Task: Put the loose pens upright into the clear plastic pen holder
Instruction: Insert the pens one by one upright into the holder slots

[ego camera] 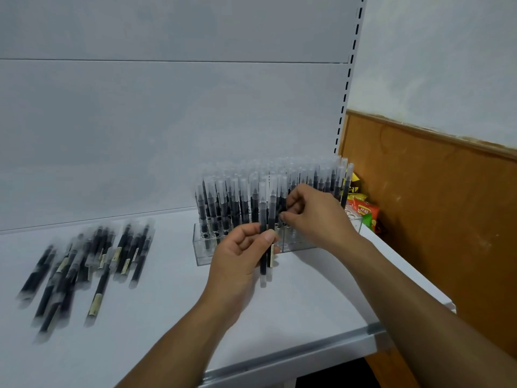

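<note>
A clear plastic pen holder (202,249) stands on the white shelf, packed with several upright black pens with frosted caps (223,197). My left hand (240,256) grips two black pens (263,236) upright, just in front of the holder. My right hand (313,217) is at the holder's front row, fingers curled and pinching a pen among the standing ones. A pile of loose black pens (84,264) lies on the shelf to the left, blurred.
The white shelf (307,303) has a metal front edge at the lower right. A white back panel rises behind. Colourful snack packets (363,211) sit right of the holder, against a brown wooden wall panel (433,205).
</note>
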{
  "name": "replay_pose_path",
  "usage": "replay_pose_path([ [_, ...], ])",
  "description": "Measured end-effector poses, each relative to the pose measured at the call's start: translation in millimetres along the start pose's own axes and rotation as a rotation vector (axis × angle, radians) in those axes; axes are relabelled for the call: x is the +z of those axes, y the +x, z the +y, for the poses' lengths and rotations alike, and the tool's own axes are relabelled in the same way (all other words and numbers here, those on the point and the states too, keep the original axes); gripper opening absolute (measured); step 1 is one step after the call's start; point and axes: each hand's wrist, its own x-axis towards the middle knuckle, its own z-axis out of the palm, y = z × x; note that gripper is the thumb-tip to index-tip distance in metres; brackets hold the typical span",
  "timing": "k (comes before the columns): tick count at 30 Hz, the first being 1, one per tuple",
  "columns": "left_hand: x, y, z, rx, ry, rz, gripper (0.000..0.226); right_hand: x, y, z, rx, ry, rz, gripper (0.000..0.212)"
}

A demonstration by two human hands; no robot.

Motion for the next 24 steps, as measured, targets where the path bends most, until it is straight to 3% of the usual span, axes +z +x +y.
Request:
replay_pose_path([
  [5,-0.5,-0.5,-0.2,0.006,0.004,-0.010,0.034,0.4,-5.9,3.7,0.006,0.049,0.012,0.018],
  [10,-0.7,1.1,-1.6,0.003,0.013,-0.005,0.031,-0.4,-28.8,4.7,-0.027,0.280,0.170,0.007],
  [14,-1.6,1.0,-3.1,0.007,0.038,-0.008,0.030,3.2,-46.7,-8.5,-0.044,0.543,-0.033,0.014],
  [18,1.0,1.0,-5.5,0.029,0.064,0.004,0.033,1.7,-47.8,-13.6,-0.042,0.637,-0.060,0.009],
  [24,-3.3,2.7,-6.8,0.021,0.015,0.005,0.026,-25.1,-24.4,-4.9,0.027,0.740,0.212,0.007],
])
